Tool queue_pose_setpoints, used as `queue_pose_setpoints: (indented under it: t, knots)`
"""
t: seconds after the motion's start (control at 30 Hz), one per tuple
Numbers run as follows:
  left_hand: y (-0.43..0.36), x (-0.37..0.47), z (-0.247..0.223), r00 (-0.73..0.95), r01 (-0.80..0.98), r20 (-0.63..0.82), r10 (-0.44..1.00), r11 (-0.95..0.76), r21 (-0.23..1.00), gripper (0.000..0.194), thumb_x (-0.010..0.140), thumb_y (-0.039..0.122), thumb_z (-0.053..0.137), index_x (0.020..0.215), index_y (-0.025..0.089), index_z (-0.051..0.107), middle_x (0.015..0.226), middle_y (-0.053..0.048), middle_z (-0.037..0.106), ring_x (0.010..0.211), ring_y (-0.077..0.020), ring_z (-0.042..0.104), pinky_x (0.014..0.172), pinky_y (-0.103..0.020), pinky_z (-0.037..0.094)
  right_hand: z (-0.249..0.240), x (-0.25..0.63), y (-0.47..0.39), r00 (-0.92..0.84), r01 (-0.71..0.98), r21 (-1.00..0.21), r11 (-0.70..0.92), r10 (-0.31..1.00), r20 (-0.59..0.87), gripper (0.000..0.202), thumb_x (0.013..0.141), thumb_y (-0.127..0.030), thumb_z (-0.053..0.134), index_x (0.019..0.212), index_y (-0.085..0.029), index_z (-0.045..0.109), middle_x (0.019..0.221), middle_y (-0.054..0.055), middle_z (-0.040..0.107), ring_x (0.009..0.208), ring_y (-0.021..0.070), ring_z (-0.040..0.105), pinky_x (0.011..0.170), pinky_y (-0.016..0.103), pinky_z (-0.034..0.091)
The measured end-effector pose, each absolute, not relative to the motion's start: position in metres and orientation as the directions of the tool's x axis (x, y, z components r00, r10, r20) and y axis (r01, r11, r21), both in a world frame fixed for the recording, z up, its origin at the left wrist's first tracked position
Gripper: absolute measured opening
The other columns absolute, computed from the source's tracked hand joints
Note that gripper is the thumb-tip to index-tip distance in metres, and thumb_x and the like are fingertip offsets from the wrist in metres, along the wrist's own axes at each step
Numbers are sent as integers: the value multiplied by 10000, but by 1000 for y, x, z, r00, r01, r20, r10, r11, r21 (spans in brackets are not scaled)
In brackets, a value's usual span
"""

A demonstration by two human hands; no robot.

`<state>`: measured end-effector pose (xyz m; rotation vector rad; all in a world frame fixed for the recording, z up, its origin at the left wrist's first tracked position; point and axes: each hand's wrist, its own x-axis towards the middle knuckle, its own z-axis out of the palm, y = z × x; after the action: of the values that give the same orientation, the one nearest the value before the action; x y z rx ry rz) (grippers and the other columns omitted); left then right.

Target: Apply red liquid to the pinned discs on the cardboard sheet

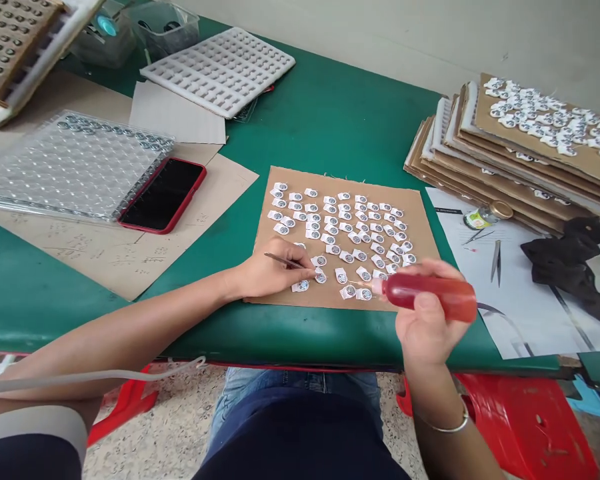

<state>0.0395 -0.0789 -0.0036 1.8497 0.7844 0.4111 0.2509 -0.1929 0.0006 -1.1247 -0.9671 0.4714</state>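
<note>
My left hand (277, 270) rests on a brown cardboard sheet (325, 300). Its fingers are closed around slim dark tweezers (283, 260), whose lower end is hidden by the fingertips. Close to those fingertips lies a small white piece with a round silvery disc (320, 275). Many similar pieces lie in uneven rows across the cardboard. My right hand (430, 320) grips a squeeze bottle of red liquid (430, 297), tilted on its side above the cardboard's front right. Its thin nozzle (363, 285) points left over the pieces near the front edge; whether it touches one I cannot tell.
At left, a red-cased phone (163, 195) overlaps a clear plastic tray (80, 167). A white foam tray (220, 70) sits behind. To the right are stacked cardboard sheets (455, 150), a small glass jar (487, 215), loose tweezers (497, 263) and a black cloth (570, 267).
</note>
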Motion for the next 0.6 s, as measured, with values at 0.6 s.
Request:
queue_pose_setpoints:
  t: [0.6]
  knots:
    - [-79,39,-3,721,386,-46,692,-346,855,135,776,249,617,749,146,700,675,-16,694,593,-101,607,512,-175,433,-33,243,-191,682,16,-908,419,660,316,350,687,-358,625,986,-195,545,828,43,572,732,194,588,445,297,505]
